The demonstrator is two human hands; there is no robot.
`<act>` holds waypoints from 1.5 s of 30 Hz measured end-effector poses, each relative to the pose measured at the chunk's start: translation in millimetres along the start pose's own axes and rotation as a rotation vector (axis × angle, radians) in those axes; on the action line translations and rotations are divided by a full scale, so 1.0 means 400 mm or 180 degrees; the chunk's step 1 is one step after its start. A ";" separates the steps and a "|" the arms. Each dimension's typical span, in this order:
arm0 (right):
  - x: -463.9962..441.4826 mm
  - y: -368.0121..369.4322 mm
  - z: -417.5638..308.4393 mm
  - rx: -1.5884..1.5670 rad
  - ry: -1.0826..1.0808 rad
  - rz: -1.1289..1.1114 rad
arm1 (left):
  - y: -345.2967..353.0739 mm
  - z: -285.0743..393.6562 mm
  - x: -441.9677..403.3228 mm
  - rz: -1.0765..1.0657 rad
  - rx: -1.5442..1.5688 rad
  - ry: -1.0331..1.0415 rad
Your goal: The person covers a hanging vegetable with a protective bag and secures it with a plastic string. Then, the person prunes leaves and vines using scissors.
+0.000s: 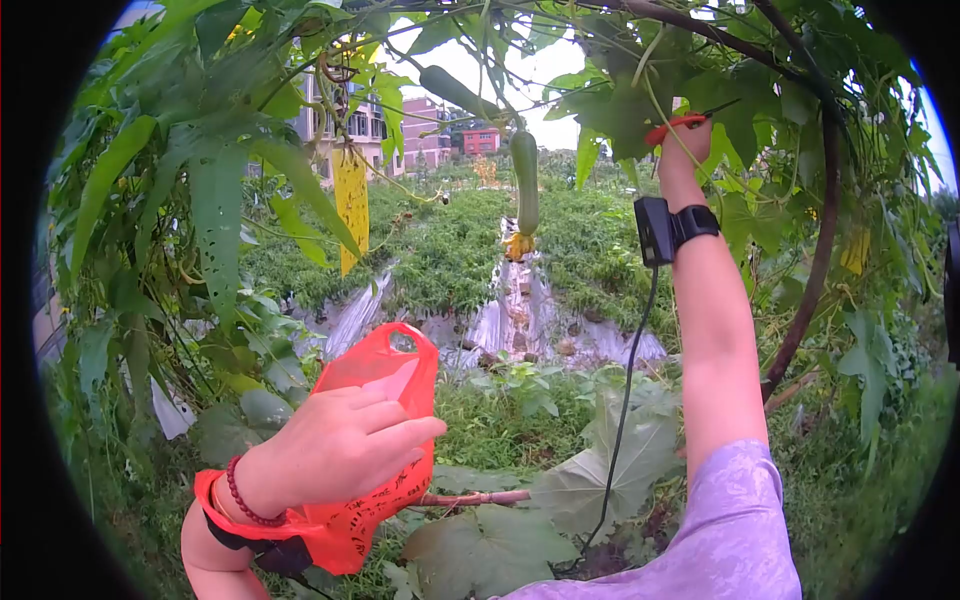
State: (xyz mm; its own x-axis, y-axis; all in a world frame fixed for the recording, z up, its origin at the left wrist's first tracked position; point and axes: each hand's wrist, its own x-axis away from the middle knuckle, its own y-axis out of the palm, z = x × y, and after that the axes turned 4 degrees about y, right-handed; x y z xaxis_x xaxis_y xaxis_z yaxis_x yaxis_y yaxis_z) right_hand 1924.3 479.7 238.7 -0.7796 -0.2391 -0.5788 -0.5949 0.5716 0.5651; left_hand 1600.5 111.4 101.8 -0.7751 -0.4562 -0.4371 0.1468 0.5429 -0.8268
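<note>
My left hand is low on the left, its fingers loosely bent and nothing visible in its grasp. A red plastic bag with dark printing hangs from that wrist by one handle, its other loop standing up behind the fingers. High on the right, my right hand is raised among the leaves, closed around red-handled scissors with a dark tip pointing right. Leaves partly hide those fingers. A green luffa with a withered yellow flower hangs at the centre. Another luffa slants above it to the left.
A yellow sticky trap hangs at the left. A dark curved branch runs down beside my right arm. A cable drops from the device on my right wrist. Large leaves spread below, with planted rows beyond.
</note>
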 end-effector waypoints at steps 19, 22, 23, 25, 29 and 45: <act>0.163 -0.546 0.034 0.3015 -0.0319 -0.2720 | 0.047 0.062 -0.018 -0.0065 0.0440 0.0532; 0.172 -0.436 -0.031 0.2723 -0.0466 -0.2663 | 0.058 0.075 -0.034 -0.0039 0.0622 0.0572; 0.168 -0.397 -0.040 0.2683 -0.0561 -0.2680 | 0.057 0.081 -0.036 -0.0045 0.0603 0.0615; 0.138 -0.310 -0.040 0.2815 -0.0874 -0.2558 | 0.051 0.088 -0.020 -0.0034 0.0570 0.0625; 0.092 -0.190 -0.108 0.3277 -0.1172 -0.2252 | 0.025 0.104 0.051 -0.0145 0.0469 0.0324; 0.041 -0.125 -0.153 0.3683 -0.1244 -0.2009 | 0.006 0.133 0.202 -0.0434 0.0492 -0.0643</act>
State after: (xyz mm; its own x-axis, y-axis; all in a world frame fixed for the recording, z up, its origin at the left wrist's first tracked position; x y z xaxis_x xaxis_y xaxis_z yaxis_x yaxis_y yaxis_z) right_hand 1929.5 399.0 236.9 -0.2203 -0.5759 -0.7873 -0.1733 0.8174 -0.5494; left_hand 1571.0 38.3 45.5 -0.6583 -0.6572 -0.3671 0.1535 0.3602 -0.9202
